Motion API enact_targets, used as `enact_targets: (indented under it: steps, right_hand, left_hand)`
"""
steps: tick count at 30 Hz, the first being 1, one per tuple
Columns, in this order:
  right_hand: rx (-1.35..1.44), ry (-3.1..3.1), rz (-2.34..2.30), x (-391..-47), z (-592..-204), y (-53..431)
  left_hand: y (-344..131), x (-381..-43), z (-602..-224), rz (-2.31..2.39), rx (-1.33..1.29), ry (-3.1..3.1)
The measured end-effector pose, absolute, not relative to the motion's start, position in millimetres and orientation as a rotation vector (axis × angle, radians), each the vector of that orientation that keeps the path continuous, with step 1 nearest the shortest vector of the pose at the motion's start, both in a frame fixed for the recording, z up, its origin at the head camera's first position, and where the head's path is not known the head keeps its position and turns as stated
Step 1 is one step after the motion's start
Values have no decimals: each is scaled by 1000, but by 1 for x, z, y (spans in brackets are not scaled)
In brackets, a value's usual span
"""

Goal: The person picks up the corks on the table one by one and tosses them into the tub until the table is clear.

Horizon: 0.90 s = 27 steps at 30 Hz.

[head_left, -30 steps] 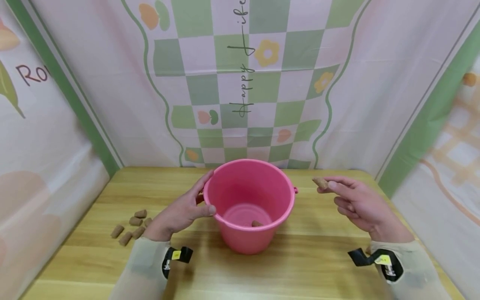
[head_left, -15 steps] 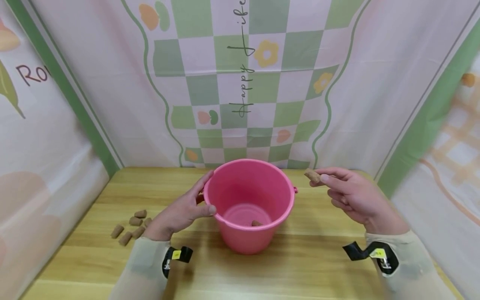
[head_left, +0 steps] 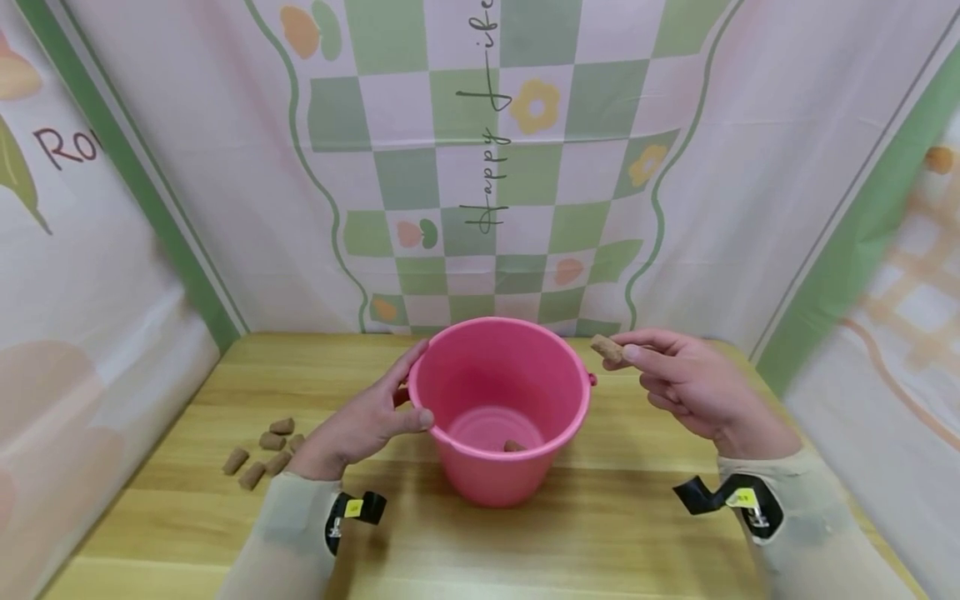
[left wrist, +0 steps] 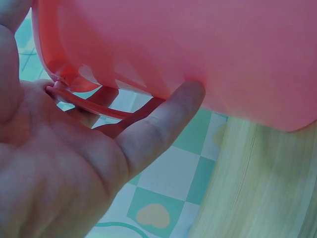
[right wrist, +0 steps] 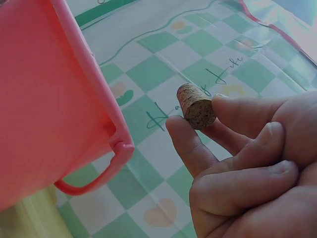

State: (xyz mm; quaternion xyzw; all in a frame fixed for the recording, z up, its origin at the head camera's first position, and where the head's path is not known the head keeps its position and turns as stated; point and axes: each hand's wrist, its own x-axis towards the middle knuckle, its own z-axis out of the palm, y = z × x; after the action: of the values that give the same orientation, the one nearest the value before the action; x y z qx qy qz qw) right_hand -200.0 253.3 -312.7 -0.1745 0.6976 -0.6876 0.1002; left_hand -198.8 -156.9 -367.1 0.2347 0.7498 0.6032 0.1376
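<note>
A pink bucket [head_left: 491, 479] stands upright on the wooden table. At its left side my left hand [head_left: 367, 421] grips the rim, thumb at the rim and fingers along the outer wall; the left wrist view shows the fingers [left wrist: 163, 119] against the wall near the handle [left wrist: 91, 105]. Just right of the bucket, my right hand [head_left: 690, 383] pinches a cork [head_left: 606, 348] between thumb and fingers, apart from the rim. In the right wrist view the held cork [right wrist: 195, 106] shows its speckled end. Another cork [head_left: 513, 447] lies inside the bucket, partly hidden by the front rim.
Several loose corks [head_left: 272, 442] lie on the table [head_left: 187, 533] left of my left forearm. A patterned cloth [head_left: 465, 167] hangs behind the table, and more cloth hangs at both sides. The bucket's handle pivot [head_left: 592, 380] sticks out on the right.
My right hand has moved left and slightly up with the cork, closer to the bucket's right rim. The left hand and the bucket have stayed in place.
</note>
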Motion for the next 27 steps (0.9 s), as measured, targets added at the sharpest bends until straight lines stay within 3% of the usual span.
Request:
enact_targets:
  steps: [27]
  right_hand:
    - [-402,2188,-1844,-209,-311,225]
  left_hand:
    - [-158,-202,-369,1733,684,2169]
